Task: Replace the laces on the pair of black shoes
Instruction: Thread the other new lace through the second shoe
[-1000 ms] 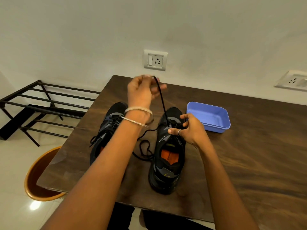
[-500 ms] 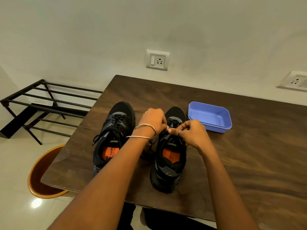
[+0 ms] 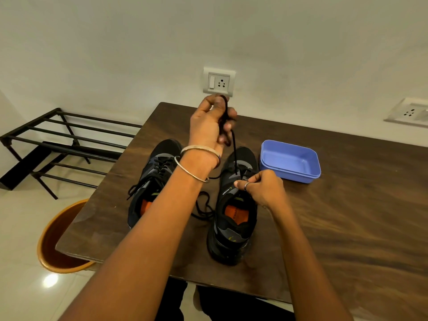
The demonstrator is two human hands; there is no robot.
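Black cord lace (image 3: 234,154) runs taut from the raised left hand (image 3: 209,125), fingers curled round it, down to the right shoe (image 3: 234,209); right hand (image 3: 259,188) pinches at the eyelets. Matching shoe (image 3: 150,181) alongside, glossy blue tub (image 3: 290,161), dark woodgrain table (image 3: 347,216).

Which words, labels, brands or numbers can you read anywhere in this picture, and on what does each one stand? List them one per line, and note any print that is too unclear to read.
Nothing here reads with certainty.
White print on the side of the right shoe, near the right hand: too small and blurred to read.
Dark lettering on the right shoe's orange insole: blurred, unreadable.
The left shoe, blue tub and wall socket: no text visible.
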